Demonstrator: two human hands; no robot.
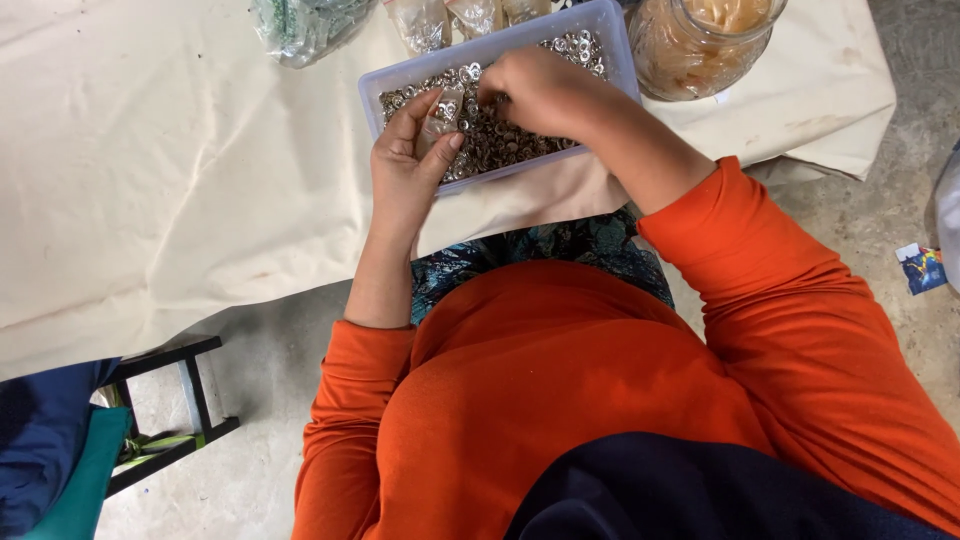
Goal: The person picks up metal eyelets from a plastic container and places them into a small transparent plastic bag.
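From the head view I look straight down over my orange sleeves at a worktop (pixel 150 180) draped in a cream cloth. A shallow clear tray (pixel 618 40) sits near the front edge of it, just ahead of my lap, filled with small metal rings (pixel 500 140); that nearness looks deliberate, since both hands reach it with bent elbows.

My left hand (pixel 405 165) stands at the tray's near-left rim, thumb and fingers pinched on a small clear bag (pixel 440 115). Its grip is closed on the bag, which is held upright over the tray, its mouth toward the other hand. I judge it is kept over the tray so that any ring that slips falls back among the rest.

My right hand (pixel 540 90) lies palm down over the middle of the tray, fingers curled into the rings just beside the bag. Its fingertips are hidden under the knuckles, so I cannot tell whether that grip is closed on rings or merely resting in them.

Beyond the tray's far edge stand more small filled bags (pixel 420 25), close enough to touch it, with a larger crumpled bag (pixel 300 25) to their left and a round jar (pixel 690 45) to the right. A dark stool (pixel 170 420) stands on the concrete floor (pixel 900 200) at lower left, well away from the hands.
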